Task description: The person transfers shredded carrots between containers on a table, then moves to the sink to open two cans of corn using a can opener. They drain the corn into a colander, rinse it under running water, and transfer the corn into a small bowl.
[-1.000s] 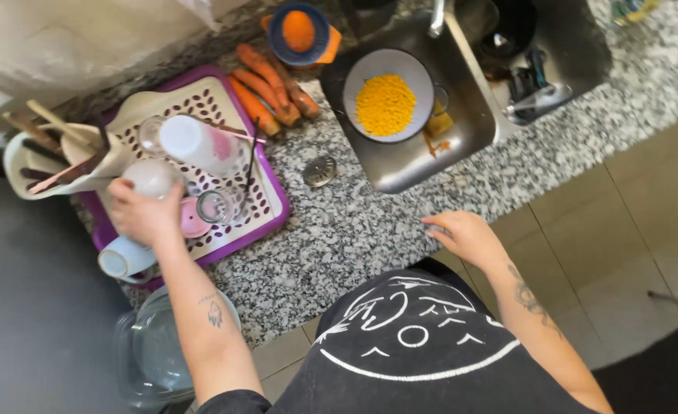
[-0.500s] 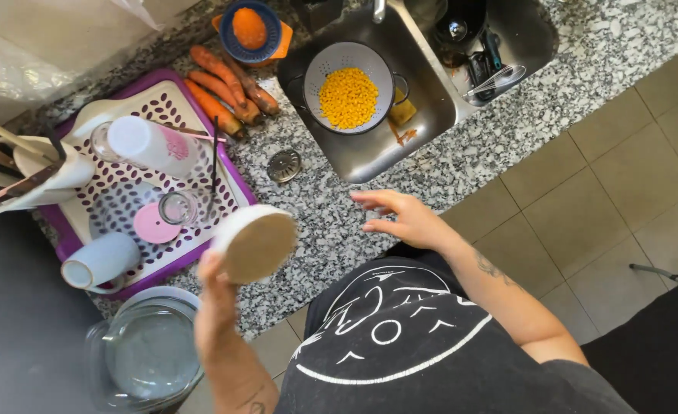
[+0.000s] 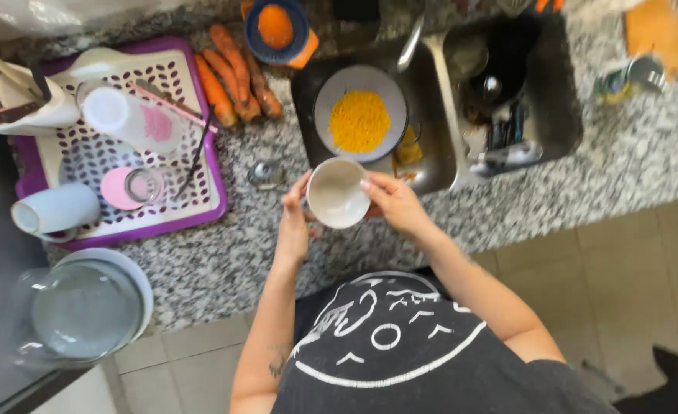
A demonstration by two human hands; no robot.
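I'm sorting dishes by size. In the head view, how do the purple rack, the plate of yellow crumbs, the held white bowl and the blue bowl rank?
Largest to smallest as they look:
1. purple rack
2. plate
3. white bowl and blue bowl: they look alike; the white one is raised nearer the camera, the blue one is cut off, so unranked.

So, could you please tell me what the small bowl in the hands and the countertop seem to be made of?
Bowl: probably glazed ceramic, off-white, smooth with a soft sheen; plastic is possible. Countertop: likely polished granite, speckled grey, black and white.
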